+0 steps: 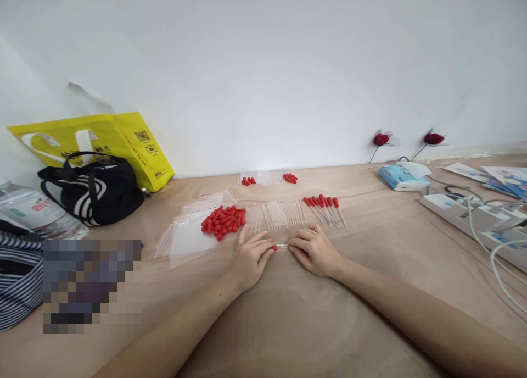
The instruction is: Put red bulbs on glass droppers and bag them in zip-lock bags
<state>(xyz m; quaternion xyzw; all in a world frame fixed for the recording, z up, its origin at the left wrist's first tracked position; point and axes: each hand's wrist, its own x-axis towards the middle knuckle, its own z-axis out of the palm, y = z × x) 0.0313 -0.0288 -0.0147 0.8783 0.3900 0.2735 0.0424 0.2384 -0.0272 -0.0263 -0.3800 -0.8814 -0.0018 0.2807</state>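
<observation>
On the table (263,323), before the wall (263,81): one red bulb (273,248), pinched in the fingers of the left hand (246,263); one clear tube (283,246), in line with it, its other end pinched in the right hand (317,253). Whether bulb and tube are fully joined: cannot tell.

Risks, as judged: a crooked push could bend or crack the thin tube; a loose pinch could let it slip and roll; a careless forward reach could scatter the row.

In the way: loose tubes (284,214), rowed just beyond the fingertips; bulb pile (224,221), beyond the left hand, partly over clear bags (189,235); capped tubes (323,204), fanned beyond the right hand.

By the wall: two small bulb groups (248,181) (290,178).

Left side: yellow bag (123,139); black bag (111,188); bottle (37,210); striped cloth (18,287).

Right side: tissues (397,178); two red flowers (381,139) (434,139); power strip (448,207) with cables (494,257); printed sheets (506,177).
</observation>
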